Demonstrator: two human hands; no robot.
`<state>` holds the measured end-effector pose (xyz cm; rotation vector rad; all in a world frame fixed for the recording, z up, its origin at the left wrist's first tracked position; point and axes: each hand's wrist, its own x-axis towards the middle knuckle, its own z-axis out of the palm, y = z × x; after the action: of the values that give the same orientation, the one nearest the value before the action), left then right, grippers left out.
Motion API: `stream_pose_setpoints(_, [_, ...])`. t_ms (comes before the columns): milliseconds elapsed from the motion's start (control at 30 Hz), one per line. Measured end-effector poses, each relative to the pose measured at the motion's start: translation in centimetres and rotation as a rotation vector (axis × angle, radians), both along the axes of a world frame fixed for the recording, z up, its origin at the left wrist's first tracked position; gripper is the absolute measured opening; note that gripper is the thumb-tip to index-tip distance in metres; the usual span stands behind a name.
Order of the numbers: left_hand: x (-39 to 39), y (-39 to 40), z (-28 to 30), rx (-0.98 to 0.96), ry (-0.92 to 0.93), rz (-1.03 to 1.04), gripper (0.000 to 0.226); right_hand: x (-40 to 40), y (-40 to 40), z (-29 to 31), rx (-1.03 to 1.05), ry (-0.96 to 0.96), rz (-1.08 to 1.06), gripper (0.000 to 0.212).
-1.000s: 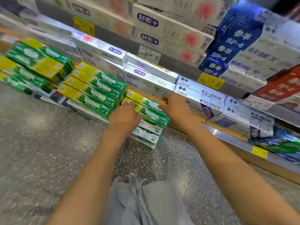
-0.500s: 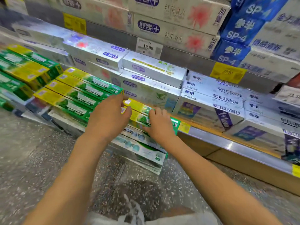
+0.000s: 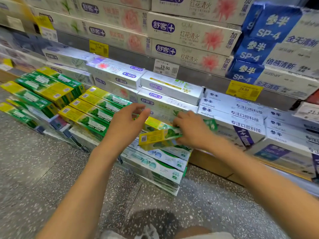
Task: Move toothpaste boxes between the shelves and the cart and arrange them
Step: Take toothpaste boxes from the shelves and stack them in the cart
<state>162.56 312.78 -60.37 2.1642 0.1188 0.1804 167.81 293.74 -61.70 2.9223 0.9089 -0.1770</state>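
Yellow-and-green toothpaste boxes [image 3: 96, 111] lie in stacks on the floor against the bottom shelf. My right hand [image 3: 193, 130] grips one of them, a yellow-green box [image 3: 155, 138], by its right end and holds it tilted just above a stack of white-green boxes [image 3: 155, 163]. Another yellow-green box [image 3: 155, 124] lies behind it. My left hand [image 3: 127, 125] hovers over the left end of the held box with fingers spread and relaxed, holding nothing.
White boxes [image 3: 169, 88] and white-blue boxes [image 3: 241, 116] fill the low shelf behind. Above, cream boxes [image 3: 189, 33] and blue boxes [image 3: 259, 49] sit over price tags [image 3: 165, 68]. Speckled floor [image 3: 43, 161] lies open to the left and front.
My right hand has lifted a yellow-green box off the top of the stack and tilted it. My left hand has come off the boxes and risen with its fingers open.
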Motion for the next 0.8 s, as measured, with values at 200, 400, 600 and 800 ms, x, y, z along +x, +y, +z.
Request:
stream_pose_setpoints(200, [1.7,-2.7,2.7,-0.471,0.278,-0.321,0.062,1.6,0.4,12.8,-0.069,-0.175,0.439,0.036])
stream_pose_setpoints(400, [0.9,-3.7,2.5,-1.049,0.276,-0.284,0.035,2.5,2.7,14.4,-0.055,-0.391,0.627,0.038])
stream_pose_setpoints(600, [-0.4,-1.2,0.5,-1.173,0.254,-0.075,0.035,3.5,2.3,5.4,0.929,-0.355,0.034,0.025])
stream_pose_setpoints(800, [-0.9,-0.3,0.2,-1.098,0.248,-0.05,0.027,3.4,4.0,-7.7,0.318,0.1,-0.244,0.05])
